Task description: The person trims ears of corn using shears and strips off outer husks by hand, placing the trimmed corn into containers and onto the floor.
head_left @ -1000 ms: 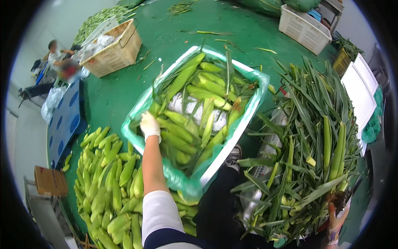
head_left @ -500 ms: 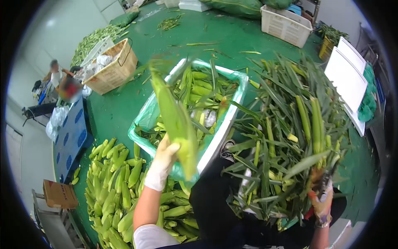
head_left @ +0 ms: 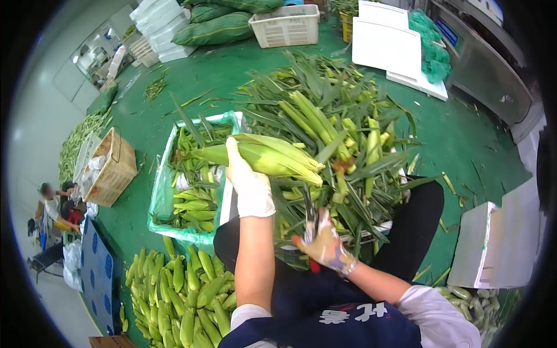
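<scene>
My left hand (head_left: 248, 182), in a white glove, is closed around an ear of corn (head_left: 264, 156) in its green husk. The ear lies nearly level, its cut-looking end pointing right. Lower and to the right, my right hand (head_left: 328, 246), in a stained glove, grips what look like pruning shears (head_left: 311, 223) with a bit of red at the handle. Their dark blades point up, below the ear and apart from it. Behind both hands spreads a heap of corn leaves and stalks (head_left: 342, 136). Left of my left hand stands a foam box (head_left: 229, 200) lined with green plastic, holding husked-in ears and leaves.
A pile of unshucked corn (head_left: 185, 290) lies at lower left. Beyond are a beige crate (head_left: 119, 180), a blue pallet (head_left: 100, 272), a white crate (head_left: 284, 29), green sacks (head_left: 217, 30) and white foam lids (head_left: 386, 49). Another person (head_left: 55, 206) sits at far left.
The view has swung to the right. The ear in my left hand has gone from upright over the foam box to nearly level by the leaf heap. My right hand has come in closer to it.
</scene>
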`<state>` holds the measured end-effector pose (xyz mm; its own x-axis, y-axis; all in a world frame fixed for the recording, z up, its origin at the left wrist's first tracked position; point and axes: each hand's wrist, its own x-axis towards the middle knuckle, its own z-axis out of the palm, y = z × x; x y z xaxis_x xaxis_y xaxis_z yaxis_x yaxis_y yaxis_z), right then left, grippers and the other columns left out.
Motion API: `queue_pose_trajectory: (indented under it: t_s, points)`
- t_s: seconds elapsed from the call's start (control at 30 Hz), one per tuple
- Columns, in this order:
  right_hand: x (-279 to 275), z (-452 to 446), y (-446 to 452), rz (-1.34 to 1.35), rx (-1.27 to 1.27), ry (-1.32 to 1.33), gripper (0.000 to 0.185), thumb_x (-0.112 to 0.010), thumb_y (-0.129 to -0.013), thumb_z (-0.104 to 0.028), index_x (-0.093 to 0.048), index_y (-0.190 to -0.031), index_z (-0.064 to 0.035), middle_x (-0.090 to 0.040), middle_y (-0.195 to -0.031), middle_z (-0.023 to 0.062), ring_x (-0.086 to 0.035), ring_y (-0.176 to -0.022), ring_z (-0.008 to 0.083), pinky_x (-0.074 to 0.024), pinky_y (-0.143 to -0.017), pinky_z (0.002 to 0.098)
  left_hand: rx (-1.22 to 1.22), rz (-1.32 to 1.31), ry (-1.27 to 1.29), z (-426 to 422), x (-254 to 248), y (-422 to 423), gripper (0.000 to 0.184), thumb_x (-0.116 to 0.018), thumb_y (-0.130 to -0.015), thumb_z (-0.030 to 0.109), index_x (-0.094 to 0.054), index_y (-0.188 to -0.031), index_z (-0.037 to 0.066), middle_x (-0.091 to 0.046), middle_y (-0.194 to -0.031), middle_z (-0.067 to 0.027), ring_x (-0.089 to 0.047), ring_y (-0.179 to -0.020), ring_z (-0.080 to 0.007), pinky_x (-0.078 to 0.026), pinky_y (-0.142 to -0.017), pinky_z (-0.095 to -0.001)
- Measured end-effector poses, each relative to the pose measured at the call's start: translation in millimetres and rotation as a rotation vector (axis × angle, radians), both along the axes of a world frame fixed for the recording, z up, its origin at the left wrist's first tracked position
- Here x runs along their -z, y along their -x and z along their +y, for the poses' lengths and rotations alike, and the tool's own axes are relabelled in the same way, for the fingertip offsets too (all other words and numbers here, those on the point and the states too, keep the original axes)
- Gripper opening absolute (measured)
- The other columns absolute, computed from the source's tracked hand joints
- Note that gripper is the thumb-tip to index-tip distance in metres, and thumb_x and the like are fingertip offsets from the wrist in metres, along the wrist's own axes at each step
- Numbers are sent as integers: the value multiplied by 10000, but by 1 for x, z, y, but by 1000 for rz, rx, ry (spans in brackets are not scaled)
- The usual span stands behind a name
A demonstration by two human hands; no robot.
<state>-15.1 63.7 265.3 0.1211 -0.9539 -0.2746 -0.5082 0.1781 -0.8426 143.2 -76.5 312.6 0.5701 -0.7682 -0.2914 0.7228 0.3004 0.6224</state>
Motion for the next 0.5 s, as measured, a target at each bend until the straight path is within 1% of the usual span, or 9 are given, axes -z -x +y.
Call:
queue_pose_trajectory:
  t_s: [0.03, 0.1, 0.17, 0.2, 0.3, 0.33, 0.4, 0.43, 0.5]
  points:
    - [6, -8, 0, 23, 64, 173, 856, -797, -637, -336, -337, -1249, 49, -504, -1188, 296, -529, -1097, 404, -471, -906, 444, 13, -9, -29, 6, 3, 13, 483, -694, -858, 331, -518, -1192, 30, -605, -1106, -113, -618, -955, -265, -548, -827, -442]
    - [9, -23, 4, 143, 155, 281, 884, -778, -638, -373, -333, -1255, 77, -434, -1234, 306, -477, -1131, 426, -434, -948, 459, 32, -29, -79, 19, 10, 39, 446, -674, -873, 347, -533, -1177, 54, -608, -1110, -111, -612, -965, -283, -529, -858, -446]
    - [21, -33, 8, 390, 219, 632, 891, -742, -658, -420, -332, -1259, 96, -413, -1249, 316, -467, -1132, 448, -416, -962, 472, 94, 39, -97, 25, 22, 51, 447, -675, -875, 350, -533, -1174, 49, -609, -1117, -114, -625, -943, -277, -546, -814, -446]
    - [22, -36, 14, 355, 273, 656, 886, -764, -636, -270, -302, -1322, 49, -510, -1180, 292, -524, -1065, 457, -449, -911, 475, 105, 53, -129, 28, 24, 58, 450, -672, -876, 355, -532, -1175, 50, -609, -1116, -116, -626, -941, -277, -547, -808, -451]
    - [10, -39, 36, 97, 211, 535, 677, -737, -662, -222, -414, -1197, 40, -611, -913, 230, -617, -824, 406, -506, -756, 450, 136, 26, -145, 35, 26, 69, 484, -638, -890, 407, -505, -1215, 75, -592, -1159, -106, -593, -1028, -269, -502, -878, -473]
    - [1, -38, 42, 71, 187, 478, 601, -735, -664, -215, -460, -1146, 14, -623, -812, 179, -624, -740, 360, -506, -695, 418, 138, 11, -123, 39, 28, 69, 496, -623, -895, 425, -497, -1229, 80, -586, -1175, -104, -581, -1054, -269, -487, -897, -473]
    - [-7, -39, 56, 61, 141, 316, 546, -737, -666, -213, -495, -1108, -3, -620, -778, 156, -618, -702, 319, -503, -666, 393, 197, 25, -63, 45, 30, 61, 534, -546, -920, 486, -468, -1275, 95, -565, -1216, -95, -544, -1120, -267, -448, -936, -473]
    - [-7, -41, 63, 52, 121, 236, 518, -737, -667, -212, -512, -1088, -11, -619, -761, 144, -615, -682, 299, -501, -652, 381, 191, -7, -40, 50, 31, 60, 555, -503, -933, 502, -458, -1283, 73, -566, -1205, -112, -557, -1094, -281, -454, -918, -487]
    - [7, -43, 73, -71, 93, 305, 392, -723, -693, -192, -556, -994, -6, -585, -684, 94, -603, -658, 219, -489, -636, 365, 37, -100, -160, 46, 40, 56, 543, -492, -940, 495, -475, -1255, 53, -582, -1163, -116, -577, -1049, -265, -473, -897, -456]
